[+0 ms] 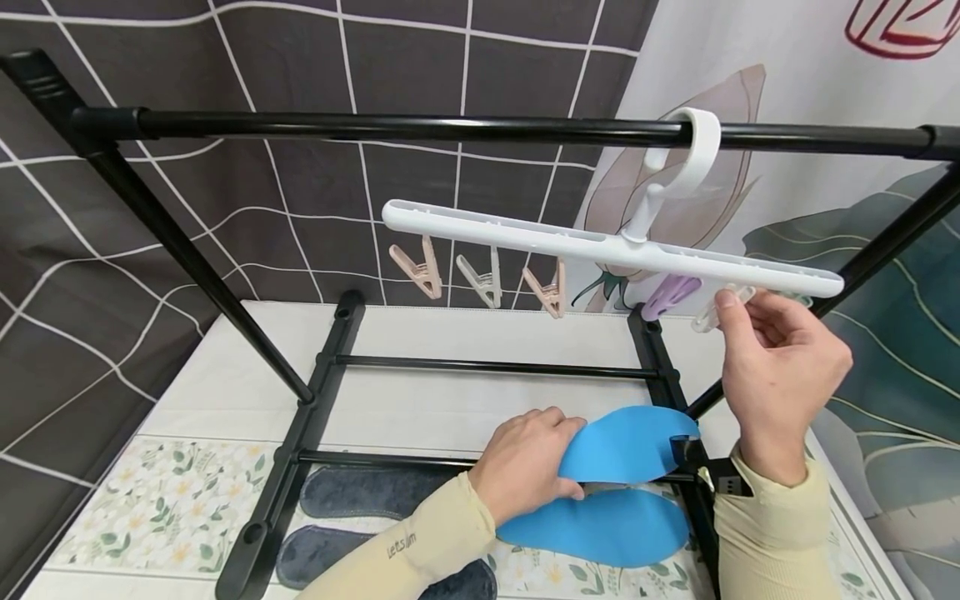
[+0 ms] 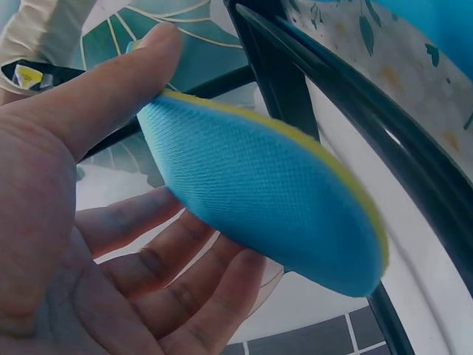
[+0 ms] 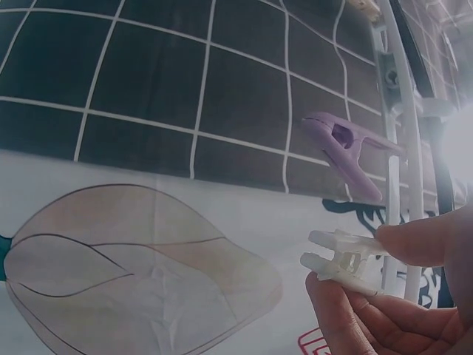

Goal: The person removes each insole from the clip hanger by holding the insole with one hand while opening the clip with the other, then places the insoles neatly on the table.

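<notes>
My left hand (image 1: 525,462) grips one end of a blue insole (image 1: 626,446) with a yellow layer at its edge, thumb on one face and fingers on the other. Below it, a second blue insole (image 1: 600,529) lies over the floral mat. Higher up on the right, my right hand (image 1: 787,362) pinches a whitish clip (image 3: 344,259) that hangs under a white hanger (image 1: 525,237). Just left of that clip hangs a purple clip (image 1: 671,296). Two pink clips (image 1: 423,267) and a pale clip (image 1: 482,279) hang along the hanger's left half.
The hanger hooks over the top bar (image 1: 412,127) of a black rack. Dark grey insoles (image 1: 375,492) lie by the rack's lower bar (image 1: 390,459), left of the blue ones. A gridded dark curtain (image 1: 300,75) hangs behind, and floral mat (image 1: 172,508) covers the front.
</notes>
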A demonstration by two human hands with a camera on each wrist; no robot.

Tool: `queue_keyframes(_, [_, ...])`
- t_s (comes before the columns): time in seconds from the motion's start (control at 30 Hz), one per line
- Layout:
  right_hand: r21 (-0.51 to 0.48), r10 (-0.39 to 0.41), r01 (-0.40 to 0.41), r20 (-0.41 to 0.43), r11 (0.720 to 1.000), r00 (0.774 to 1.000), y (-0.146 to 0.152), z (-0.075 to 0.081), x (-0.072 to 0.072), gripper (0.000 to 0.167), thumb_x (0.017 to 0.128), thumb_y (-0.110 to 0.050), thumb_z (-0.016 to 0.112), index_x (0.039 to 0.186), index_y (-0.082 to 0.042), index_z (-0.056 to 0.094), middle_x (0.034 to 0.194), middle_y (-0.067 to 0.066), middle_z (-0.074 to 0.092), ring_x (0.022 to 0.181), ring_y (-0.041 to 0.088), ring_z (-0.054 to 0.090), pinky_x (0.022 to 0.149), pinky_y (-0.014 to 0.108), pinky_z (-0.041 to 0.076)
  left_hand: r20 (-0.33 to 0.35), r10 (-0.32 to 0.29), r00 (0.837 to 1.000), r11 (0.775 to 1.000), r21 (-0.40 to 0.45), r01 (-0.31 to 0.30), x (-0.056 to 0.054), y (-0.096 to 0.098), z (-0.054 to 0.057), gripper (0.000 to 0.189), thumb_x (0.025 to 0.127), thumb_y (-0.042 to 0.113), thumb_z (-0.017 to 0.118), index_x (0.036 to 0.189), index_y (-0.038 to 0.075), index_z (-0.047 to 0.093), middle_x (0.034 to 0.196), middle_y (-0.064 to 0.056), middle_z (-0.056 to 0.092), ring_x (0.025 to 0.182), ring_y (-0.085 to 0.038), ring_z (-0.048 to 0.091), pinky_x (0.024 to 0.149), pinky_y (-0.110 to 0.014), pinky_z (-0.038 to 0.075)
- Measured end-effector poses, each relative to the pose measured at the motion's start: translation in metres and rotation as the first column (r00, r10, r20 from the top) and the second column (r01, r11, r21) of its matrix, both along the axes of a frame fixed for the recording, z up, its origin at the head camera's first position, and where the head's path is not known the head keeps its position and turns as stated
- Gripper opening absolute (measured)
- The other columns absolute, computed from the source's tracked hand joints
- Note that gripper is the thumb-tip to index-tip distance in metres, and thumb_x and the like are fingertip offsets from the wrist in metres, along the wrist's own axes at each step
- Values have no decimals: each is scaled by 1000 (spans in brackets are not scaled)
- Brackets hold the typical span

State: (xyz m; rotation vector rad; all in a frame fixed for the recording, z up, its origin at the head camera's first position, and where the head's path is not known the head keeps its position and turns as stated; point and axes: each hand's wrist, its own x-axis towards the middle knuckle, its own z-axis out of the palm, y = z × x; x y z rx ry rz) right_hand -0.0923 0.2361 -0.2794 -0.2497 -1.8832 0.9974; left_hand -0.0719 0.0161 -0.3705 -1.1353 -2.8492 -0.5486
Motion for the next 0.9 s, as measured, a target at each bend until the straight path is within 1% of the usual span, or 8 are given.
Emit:
queue_keyframes(0.17, [-6,5,-5,-2,1000,1000,-1,0,0,26,90,-17,76,111,-2,77,98,-4,75,75,-9,63,72,10,48,-4,-3,1000,1000,-28,3,5,-2,-2,75,73,48,89,134,13,64,109,-1,67,94,-15,65,82,-27,53])
queue_keyframes(0.3, [-6,5,-5,-2,1000,1000,0,0,0,26,89,-17,76,110,-2,77,96,-7,74,74,-8,62,72,10,48,15,-9,1000,1000,-30,10,9,-4,-4,74,72,46,90,133,13,64,109,0,67,94,-14,64,81,-26,53])
queue_keyframes(0.53, [-14,4,-4,0,1000,1000,-1,0,-1,27,89,-17,77,111,-2,77,92,-14,71,73,-8,62,72,9,48,36,-29,999,998,-46,30,18,-5,-11,73,70,44,91,132,15,65,105,1,66,90,-11,64,77,-23,52])
queue_keyframes(0.7, [-28,8,-8,2,1000,1000,-1,0,0,27,88,-17,77,110,-2,77,90,-18,68,73,-7,63,71,9,48,28,-49,998,996,-75,51,25,-4,-14,74,69,47,92,131,17,66,102,3,66,87,-10,64,75,-23,53])
queue_keyframes(0.8, [-32,10,-10,0,999,1000,0,0,-1,27,88,-17,78,110,-2,77,90,-18,69,74,-6,63,72,9,49,16,-59,998,994,-90,60,27,-4,-16,74,68,50,91,130,18,66,102,4,67,86,-10,64,74,-23,53])
queue_keyframes(0.9, [-29,13,-13,1,999,1000,0,0,-1,27,88,-17,77,111,-2,77,91,-18,69,73,-7,63,72,9,49,21,-62,998,993,-95,64,30,-5,-19,73,67,51,91,128,18,67,101,4,66,87,-9,64,73,-23,53])
